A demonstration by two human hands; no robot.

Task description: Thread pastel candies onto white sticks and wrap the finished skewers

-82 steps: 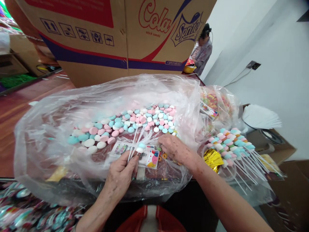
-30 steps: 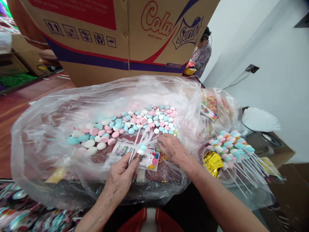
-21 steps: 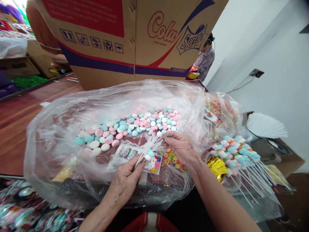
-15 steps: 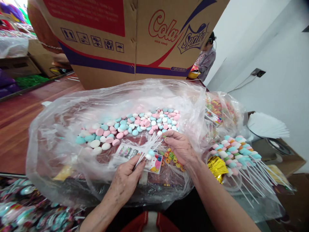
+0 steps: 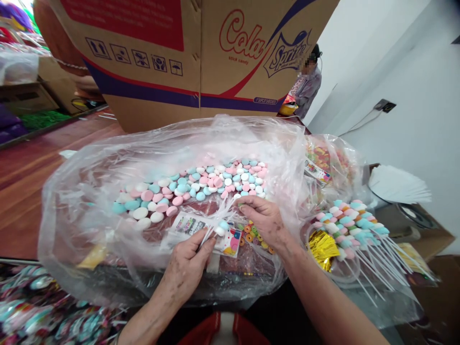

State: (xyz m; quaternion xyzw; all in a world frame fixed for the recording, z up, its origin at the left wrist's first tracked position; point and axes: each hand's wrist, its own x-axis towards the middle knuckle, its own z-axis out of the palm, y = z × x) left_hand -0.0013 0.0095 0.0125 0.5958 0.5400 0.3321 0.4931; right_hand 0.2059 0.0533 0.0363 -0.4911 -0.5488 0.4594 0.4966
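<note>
Candy sticks, a small bunch of thin white ones, sit pinched between the thumb and fingers of the left hand, with 2 round candies, 1 white and 1 blue, threaded on near the grip; the exact number of sticks is hard to tell as they overlap. The right hand rests inside the big clear plastic bag, its fingertips closed at the far tips of those sticks, right beside the heap of pink, blue and white candies; whether it holds a candy there I cannot tell. Compared with a second ago, the right hand has slid forward from the printed cards up to the stick tips, uncovering a scatter of small ring-shaped sweets, which suggests another piece is being brought to the sticks. The loose candies are far too many to count. To the right lies 1 pile of finished skewers beside 1 gold foil wrapper. Behind the bag stands 1 large cardboard box, and 1 other person works in the background.
</note>
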